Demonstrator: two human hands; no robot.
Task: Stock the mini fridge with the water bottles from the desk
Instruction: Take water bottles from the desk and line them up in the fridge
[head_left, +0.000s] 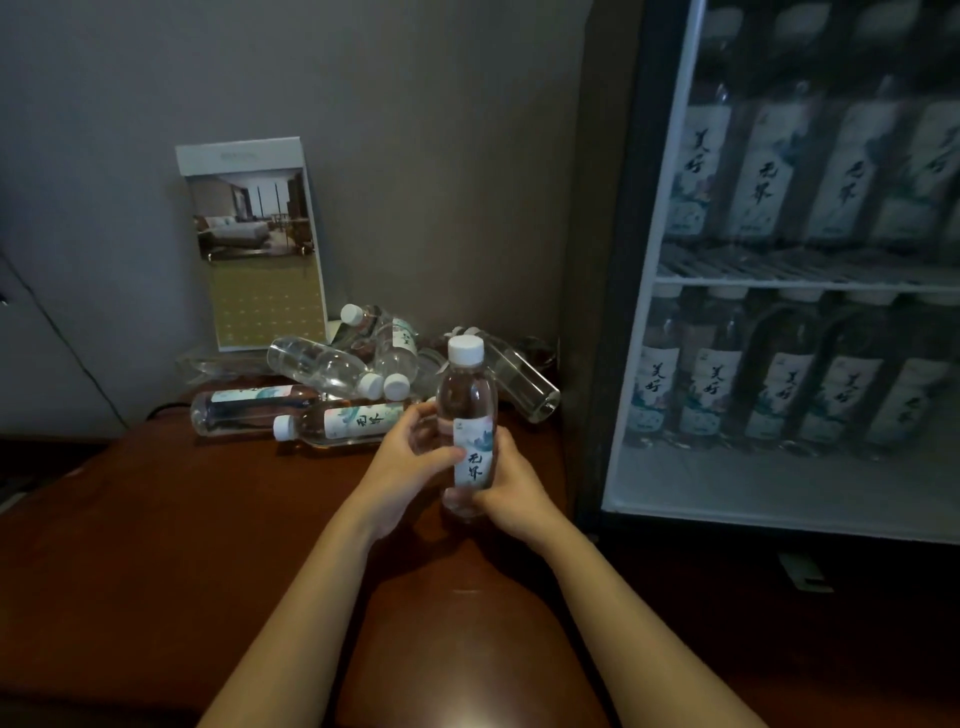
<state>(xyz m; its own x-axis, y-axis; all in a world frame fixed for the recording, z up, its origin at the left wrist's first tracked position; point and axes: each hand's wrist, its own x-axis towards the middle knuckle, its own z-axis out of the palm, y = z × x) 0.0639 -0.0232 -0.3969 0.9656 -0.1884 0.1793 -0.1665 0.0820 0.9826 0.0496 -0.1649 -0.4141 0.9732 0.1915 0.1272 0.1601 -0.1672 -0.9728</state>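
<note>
Both forearms reach in from 6 o'clock: the right hand (511, 499) wraps the base of 1 upright water bottle (467, 410), and the left hand (410, 457) pinches its label, likely steadying it for the carry. At 11 o'clock, more bottles (332, 366) lie heaped on the desk (208, 519). At 3 o'clock stands the mini fridge (613, 312), its shelves already crowded.
</note>
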